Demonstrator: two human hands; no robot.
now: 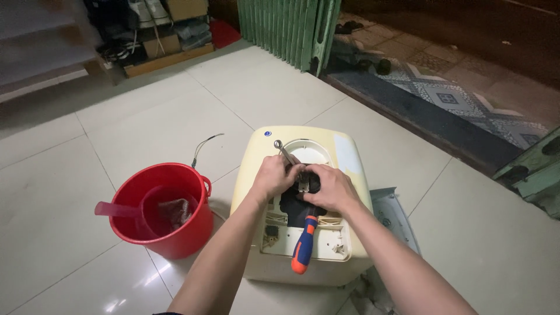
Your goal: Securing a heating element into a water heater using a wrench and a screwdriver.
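Both arms reach forward over the cream box on the floor. The left hand curls shut around a metal wrench. The right hand presses bent fingers on the box's dark middle part. A blue-orange screwdriver lies on the box; a red bucket stands left of it.

Smooth cream plastic appliance casing with a soft sheen, bright metal wrench on top of it, glossy orange-and-blue plastic screwdriver handle at its near end, shiny red plastic bucket beside it, glossy pale floor tiles around it
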